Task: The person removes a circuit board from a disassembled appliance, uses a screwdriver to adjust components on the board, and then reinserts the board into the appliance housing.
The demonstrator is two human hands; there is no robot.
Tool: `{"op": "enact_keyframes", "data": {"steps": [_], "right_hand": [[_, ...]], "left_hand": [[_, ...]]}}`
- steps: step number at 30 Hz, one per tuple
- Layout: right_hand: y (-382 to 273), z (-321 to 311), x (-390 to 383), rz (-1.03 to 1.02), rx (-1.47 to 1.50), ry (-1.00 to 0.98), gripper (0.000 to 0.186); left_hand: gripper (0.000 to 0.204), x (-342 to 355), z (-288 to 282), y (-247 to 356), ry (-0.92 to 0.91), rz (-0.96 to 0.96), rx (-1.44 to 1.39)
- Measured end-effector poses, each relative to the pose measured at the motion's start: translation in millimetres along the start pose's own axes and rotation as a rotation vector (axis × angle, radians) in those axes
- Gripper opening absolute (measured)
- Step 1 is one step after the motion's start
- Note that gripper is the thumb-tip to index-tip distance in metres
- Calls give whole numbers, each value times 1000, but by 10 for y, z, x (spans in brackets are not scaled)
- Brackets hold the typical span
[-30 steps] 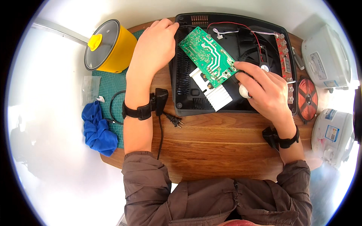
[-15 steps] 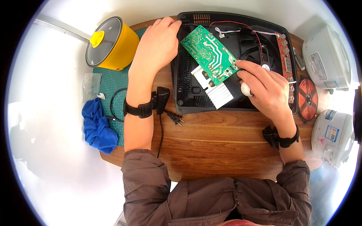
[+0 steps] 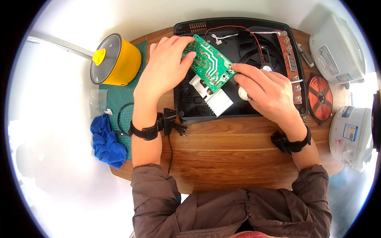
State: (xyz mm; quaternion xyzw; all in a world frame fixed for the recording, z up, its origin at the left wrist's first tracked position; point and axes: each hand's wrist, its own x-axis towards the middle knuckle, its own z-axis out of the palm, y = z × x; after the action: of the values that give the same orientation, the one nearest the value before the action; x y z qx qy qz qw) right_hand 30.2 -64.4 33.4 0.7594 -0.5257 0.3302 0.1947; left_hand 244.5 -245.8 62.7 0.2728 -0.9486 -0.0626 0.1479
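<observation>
A green circuit board [image 3: 214, 65], solder side up, is held tilted over the open black appliance housing [image 3: 234, 111]. A white finned heat sink [image 3: 219, 102] hangs at its near edge. My left hand [image 3: 164, 63] grips the board's far left part, thumb on top and fingertips at the edge. My right hand [image 3: 268, 93] pinches the right edge between thumb and fingers. Tucked in that same hand is what looks like a screwdriver [image 3: 297, 81]: its thin metal shaft sticks out to the right, and a white rounded handle end shows at the left.
Inside the housing are a red wire [image 3: 257, 37], a white connector [image 3: 217, 41] and a red button board [image 3: 289, 65]. A copper coil [image 3: 320, 98] and two whitish appliances stand right. A yellow pot [image 3: 125, 63], blue cloth [image 3: 107, 141] and green mat [image 3: 129, 91] lie left.
My left hand has come from the housing's far left edge onto the circuit board and taken hold of it. My right hand keeps its grip on the board's right edge. The whole view has shifted slightly.
</observation>
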Motion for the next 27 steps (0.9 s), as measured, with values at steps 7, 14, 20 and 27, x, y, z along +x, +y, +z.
{"op": "enact_keyframes", "data": {"steps": [7, 14, 20, 27], "right_hand": [[-18, -21, -30, -17, -28, 27, 15], [-42, -69, -61, -8, 5, 7, 15], [53, -100, -65, 54, 13, 80, 15], [175, -120, -10, 173, 52, 158, 24]], "left_hand": [[44, 54, 13, 20, -23, -151, -150], [50, 89, -128, -109, -54, -330, -723], [46, 181, -155, 40, -45, -489, -1132], [51, 146, -110, -35, -134, -413, -1171]]}}
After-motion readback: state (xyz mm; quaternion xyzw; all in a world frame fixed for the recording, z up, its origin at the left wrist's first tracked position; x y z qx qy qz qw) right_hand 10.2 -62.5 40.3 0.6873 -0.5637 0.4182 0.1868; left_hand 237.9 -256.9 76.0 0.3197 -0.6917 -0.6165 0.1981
